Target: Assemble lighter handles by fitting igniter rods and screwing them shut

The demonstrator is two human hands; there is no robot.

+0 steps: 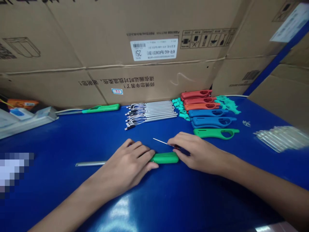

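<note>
Cartons: brown cardboard cartons (154,32) stand along the back of the bench.
Bench: a glossy blue bench (60,138) runs under everything.
Rows: coloured plastic handles (202,112) in red, blue and green lie beside a bundle of wired metal rods (151,111).
Left hand: the left hand (125,164) grasps the green handle (165,158), fingers curled over it, pressing it onto the bench.
Right hand: the right hand (198,153) pinches a thin pin (164,142) by its dark grip, right at the handle's end.
Green handle: it lies flat between both hands, a metal tube (90,163) sticking out past the left hand.
Steadiness: that flat, firm hold keeps the rounded handle from rolling.
</note>
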